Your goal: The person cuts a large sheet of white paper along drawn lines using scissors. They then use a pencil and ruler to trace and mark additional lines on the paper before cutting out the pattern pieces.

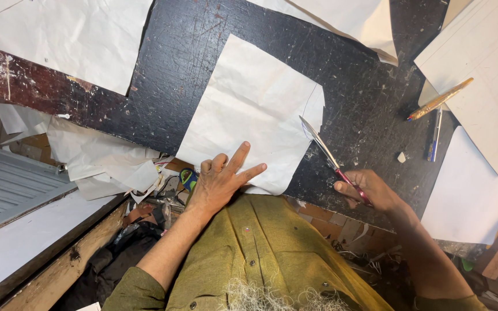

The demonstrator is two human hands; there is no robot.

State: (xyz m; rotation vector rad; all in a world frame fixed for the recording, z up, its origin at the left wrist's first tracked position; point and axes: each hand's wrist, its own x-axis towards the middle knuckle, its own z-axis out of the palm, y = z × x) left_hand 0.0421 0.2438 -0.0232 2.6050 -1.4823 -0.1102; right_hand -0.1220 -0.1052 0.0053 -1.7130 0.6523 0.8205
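A white sheet of paper (pixel 255 109) lies on the dark worn tabletop (pixel 364 98). My left hand (pixel 221 179) presses flat on the sheet's near edge, fingers spread. My right hand (pixel 370 190) grips red-handled scissors (pixel 325 151). Their blades point up and left and meet the paper's right edge, where a curved cut shows near the corner.
Other white sheets lie at the top left (pixel 70 34), top middle (pixel 353 20) and right (pixel 485 75). A gold pen (pixel 440 99) and a blue pen (pixel 434 135) rest at the right. Paper scraps (pixel 105 164) hang off the table's near edge above clutter on the floor.
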